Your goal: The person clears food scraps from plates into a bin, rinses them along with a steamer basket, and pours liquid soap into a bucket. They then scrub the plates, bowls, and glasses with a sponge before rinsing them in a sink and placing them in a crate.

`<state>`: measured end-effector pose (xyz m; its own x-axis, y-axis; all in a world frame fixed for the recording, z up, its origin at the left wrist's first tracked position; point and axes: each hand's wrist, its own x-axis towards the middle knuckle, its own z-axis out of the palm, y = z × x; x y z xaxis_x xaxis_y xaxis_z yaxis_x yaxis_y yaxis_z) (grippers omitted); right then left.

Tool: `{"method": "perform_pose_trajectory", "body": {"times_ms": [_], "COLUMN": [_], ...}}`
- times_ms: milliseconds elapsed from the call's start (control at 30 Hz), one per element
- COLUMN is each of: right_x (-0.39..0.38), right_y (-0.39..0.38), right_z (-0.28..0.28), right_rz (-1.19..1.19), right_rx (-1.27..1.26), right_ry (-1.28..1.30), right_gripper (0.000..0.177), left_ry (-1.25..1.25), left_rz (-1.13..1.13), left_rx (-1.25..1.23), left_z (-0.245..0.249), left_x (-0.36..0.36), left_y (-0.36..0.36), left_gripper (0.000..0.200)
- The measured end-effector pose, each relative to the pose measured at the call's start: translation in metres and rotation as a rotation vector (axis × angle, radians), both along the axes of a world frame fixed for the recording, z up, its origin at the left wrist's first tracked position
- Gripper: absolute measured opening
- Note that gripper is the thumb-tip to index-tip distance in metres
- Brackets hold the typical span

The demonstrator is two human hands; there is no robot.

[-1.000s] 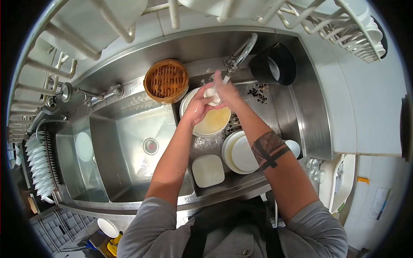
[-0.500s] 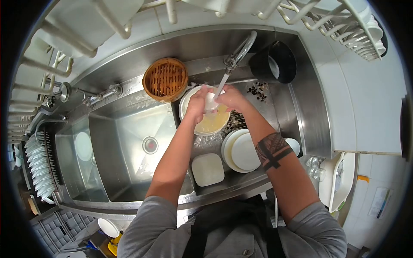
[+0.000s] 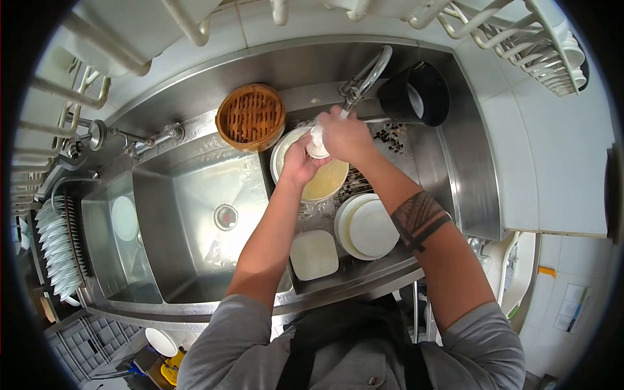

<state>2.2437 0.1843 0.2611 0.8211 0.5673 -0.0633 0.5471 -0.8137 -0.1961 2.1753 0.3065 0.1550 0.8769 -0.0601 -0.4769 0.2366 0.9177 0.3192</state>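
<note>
Left grip (image 3: 301, 162) clasps small white bowl (image 3: 318, 144) above larger bowl (image 3: 277, 156) of yellowish liquid; right grip (image 3: 348, 136), hold I cannot tell, has just risen to faucet (image 3: 376, 70), so water likely meets my knuckles first. Bamboo steamer (image 3: 251, 117) left, black bucket (image 3: 396, 97) right, plate stack (image 3: 374, 229) nearer; knuckles block my view.

I've got a grey shirt (image 3: 481, 351), short-sleeved; left sleeve (image 3: 237, 331) and right sleeve (image 3: 497, 335) stop near the elbow. Black apron (image 3: 351, 331) over it, two wide black straps (image 3: 417, 370). One small round button (image 3: 372, 381) on the shirt front, between the straps. Left hand (image 3: 300, 162) and right hand (image 3: 348, 138) bare. Right arm has a dark tattoo (image 3: 416, 214): patterned patch, solid black bar alongside. Fine pattern's too small for me to read.
</note>
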Motion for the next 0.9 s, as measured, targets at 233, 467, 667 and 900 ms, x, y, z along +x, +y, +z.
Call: {"method": "perform_pose_trajectory", "body": {"times_ms": [233, 467, 667, 900], "right_x": [0.025, 0.017, 0.013, 0.009], "right_y": [-0.005, -0.003, -0.012, -0.014], "right_z": [-0.011, -0.027, 0.021, -0.028], "right_rz": [-0.204, -0.268, -0.341, -0.335], "right_rx": [-0.057, 0.041, 0.032, 0.089], "right_ry": [0.388, -0.044, 0.294, 0.400], "right_gripper": [0.032, 0.035, 0.043, 0.048], "left_ry": [-0.138, -0.094, 0.191, -0.068], "left_rz": [-0.029, -0.071, -0.191, -0.010], "left_rx": [0.329, 0.664, 0.814, 0.218], "left_z": [0.001, 0.002, 0.004, -0.014], "left_x": [0.008, 0.003, 0.013, 0.013], "left_y": [-0.002, -0.013, -0.009, -0.010], "left_gripper": [0.040, 0.048, 0.036, 0.061]}}
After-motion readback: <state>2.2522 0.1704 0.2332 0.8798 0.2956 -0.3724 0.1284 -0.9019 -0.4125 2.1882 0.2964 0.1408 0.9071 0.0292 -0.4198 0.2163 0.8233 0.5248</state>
